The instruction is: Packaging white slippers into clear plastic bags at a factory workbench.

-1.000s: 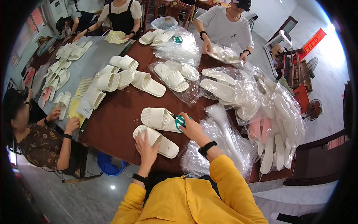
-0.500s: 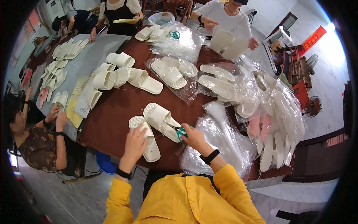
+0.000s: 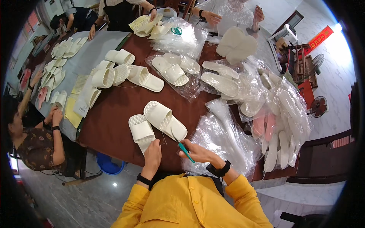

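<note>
A pair of cream slippers with textured insoles lies in front of me: the left slipper (image 3: 141,131) and the right slipper (image 3: 164,117). My left hand (image 3: 153,155) is closed at the left slipper's heel and covers its end. In my right hand (image 3: 199,152) are scissors (image 3: 186,152) with green handles. Their blades point up and left, over the heel of the right slipper. Loose thin threads (image 3: 165,141) hang between the slippers, close to my left fingertips.
Clear plastic bags (image 3: 224,140) lie right of the slippers; bagged slippers (image 3: 289,114) pile beyond. More slippers (image 3: 146,78) and yellow sheets (image 3: 72,112) are on the left. Another scissors (image 3: 176,30) rests on bags at the back. Several people work around the brown table (image 3: 110,133).
My left hand has come off the slipper's strap down to its heel. The scissors have swung from within my right palm to blades outward. A person opposite has raised a clear bag.
</note>
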Demonstrator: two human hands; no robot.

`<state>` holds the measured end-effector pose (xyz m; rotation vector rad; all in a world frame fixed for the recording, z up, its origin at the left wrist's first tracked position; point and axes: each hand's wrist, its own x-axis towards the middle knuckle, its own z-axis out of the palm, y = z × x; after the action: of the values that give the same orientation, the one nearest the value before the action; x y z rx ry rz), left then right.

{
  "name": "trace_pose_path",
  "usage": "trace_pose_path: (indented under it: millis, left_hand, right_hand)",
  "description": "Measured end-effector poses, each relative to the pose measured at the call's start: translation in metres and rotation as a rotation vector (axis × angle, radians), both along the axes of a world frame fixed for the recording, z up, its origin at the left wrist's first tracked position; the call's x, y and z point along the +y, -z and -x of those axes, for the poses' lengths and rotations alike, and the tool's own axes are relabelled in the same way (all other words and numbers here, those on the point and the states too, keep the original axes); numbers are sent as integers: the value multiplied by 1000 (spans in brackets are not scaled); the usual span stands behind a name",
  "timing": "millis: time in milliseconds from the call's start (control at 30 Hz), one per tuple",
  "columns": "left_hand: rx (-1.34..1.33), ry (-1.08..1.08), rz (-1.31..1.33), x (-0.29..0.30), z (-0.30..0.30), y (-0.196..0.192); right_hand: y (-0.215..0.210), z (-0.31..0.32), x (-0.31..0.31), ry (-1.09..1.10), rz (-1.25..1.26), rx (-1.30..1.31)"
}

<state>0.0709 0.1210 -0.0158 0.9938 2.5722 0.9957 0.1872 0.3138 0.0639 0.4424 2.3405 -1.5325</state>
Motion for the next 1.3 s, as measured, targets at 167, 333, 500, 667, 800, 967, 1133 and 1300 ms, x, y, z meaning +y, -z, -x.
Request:
trace_pose_path:
  millis: [167, 333, 500, 667, 800, 967, 1133, 1300]
  left_hand:
    - [-75, -47, -148, -22, -2, -8]
    - [-40, -71, -203, -41, 3, -17]
    - [12, -54, -188, -48, 8, -17]
    - [25, -12, -190, -47, 10, -18]
    - [37, 0, -199, -48, 12, -16]
    - [90, 13, -203, -52, 16, -22]
    - [-133, -9, -239, -74, 7, -40]
    - [-920, -67, -358, -136, 1, -73]
  right_hand:
    - [2, 9, 2, -340, 123, -227]
    - [12, 21, 6, -410, 261, -373]
    - [25, 43, 4, -317, 262, -403]
    - [31, 63, 13, -228, 274, -459]
    - [35, 81, 14, -170, 197, -448]
    - [33, 84, 19, -285, -111, -307]
    - [4, 70, 22, -284, -355, -56]
    - [-35, 61, 36, -87, -279, -55]
